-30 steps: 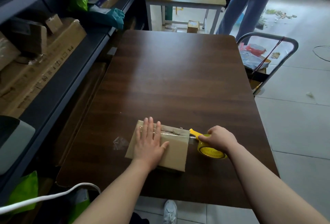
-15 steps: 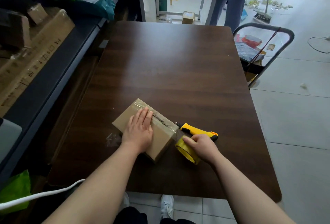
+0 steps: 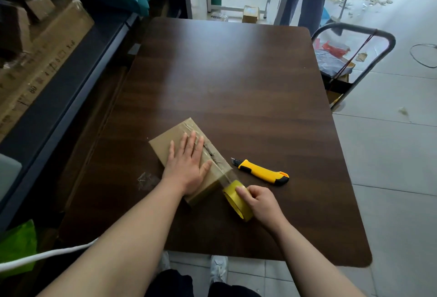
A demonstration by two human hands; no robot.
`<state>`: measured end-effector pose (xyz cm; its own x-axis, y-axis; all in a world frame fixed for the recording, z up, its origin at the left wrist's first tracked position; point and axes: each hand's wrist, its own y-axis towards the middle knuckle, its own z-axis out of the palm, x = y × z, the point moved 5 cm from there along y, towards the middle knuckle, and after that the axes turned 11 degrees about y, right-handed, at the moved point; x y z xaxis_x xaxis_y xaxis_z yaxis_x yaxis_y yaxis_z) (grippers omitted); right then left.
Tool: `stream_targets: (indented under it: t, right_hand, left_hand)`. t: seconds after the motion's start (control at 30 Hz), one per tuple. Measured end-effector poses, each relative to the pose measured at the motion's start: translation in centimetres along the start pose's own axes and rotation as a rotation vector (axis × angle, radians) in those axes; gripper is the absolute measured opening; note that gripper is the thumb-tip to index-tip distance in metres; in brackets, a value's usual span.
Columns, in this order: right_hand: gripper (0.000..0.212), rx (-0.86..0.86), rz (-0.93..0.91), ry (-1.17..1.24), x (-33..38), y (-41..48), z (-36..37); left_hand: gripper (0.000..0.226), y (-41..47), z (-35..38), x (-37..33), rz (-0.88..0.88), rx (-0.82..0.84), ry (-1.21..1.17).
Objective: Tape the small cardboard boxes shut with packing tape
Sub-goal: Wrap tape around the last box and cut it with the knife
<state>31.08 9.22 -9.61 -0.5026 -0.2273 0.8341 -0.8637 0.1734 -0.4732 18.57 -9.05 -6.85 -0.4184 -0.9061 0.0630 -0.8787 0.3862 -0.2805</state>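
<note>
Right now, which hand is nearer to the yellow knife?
Right. The right hand grips the tape roll close beside the knife; the left hand lies flat on the box, farther away.

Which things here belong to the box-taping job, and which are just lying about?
Job: cardboard box, pressed flat by the left hand; tape roll, gripped by the right hand; utility knife beside them.
Lying about: clear film scrap, trolley, white cable, shelf cartons.
</note>
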Motion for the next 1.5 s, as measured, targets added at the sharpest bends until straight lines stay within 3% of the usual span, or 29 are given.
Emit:
stream_targets:
  t: [0.23, 0.37, 0.47, 0.6, 0.73, 0.83, 0.9, 0.97, 1.1, 1.17, 1.37, 1.5]
  right_hand:
    - [0.033, 0.002, -0.048, 0.112, -1.1, -1.0, 1.1]
    - [0.033, 0.016, -0.031, 0.171, -1.3, -1.2, 1.5]
    - [0.035, 0.013, -0.030, 0.162, -0.8, -1.0, 1.7]
    - [0.038, 0.017, -0.018, 0.143, -0.6, -1.1, 1.8]
    - [0.036, 0.027, -0.008, 0.150, -0.1, -1.1, 2.4]
    - [0.032, 0.034, -0.007, 0.158, 0.3, -1.1, 2.8]
    - [0.033, 0.032, -0.018, 0.151, 0.4, -1.2, 2.8]
    - [0.034, 0.024, -0.026, 0.123, 0.5, -1.2, 2.5]
    - [0.032, 0.042, -0.046, 0.055, 0.6, -1.4, 2.1]
    - [0.031, 0.085, -0.046, -0.017, 0.5, -1.2, 1.9]
    - [0.033, -0.220, -0.149, -0.429, 1.6, 2.5, -2.6]
    - [0.056, -0.107, -0.077, -0.788, 0.7, 6.0, -3.2]
  left_hand:
    - [0.067, 0.5, -0.3, 0.3, 0.026, 0.010, 0.045]
    - [0.057, -1.4, -1.0, -0.5, 0.022, -0.148, 0.021]
    - [0.060, -2.8, 0.2, -1.4, 0.118, -0.044, -0.006]
    - [0.056, -2.3, 0.0, -1.6, 0.087, 0.005, 0.088]
    - [0.055, -3.2, -1.6, -1.9, -0.033, -0.160, 0.162]
    - [0.032, -6.1, -2.7, -2.5, -0.042, -0.324, -0.099]
    - [0.034, -7.4, -1.8, -3.3, -0.053, -0.175, -0.180]
    - [0.050, -7.6, 0.1, -3.4, -0.215, 0.039, -0.318]
    - [0.046, -6.2, 3.9, -4.3, -0.563, 0.256, -1.108]
    - [0.046, -5.9, 4.7, -5.4, -0.650, 0.294, -1.341]
    - [0.040, -5.4, 4.5, -5.5, -0.706, 0.217, -1.507]
    - [0.034, -4.8, 5.2, -4.8, -0.719, 0.243, -1.492]
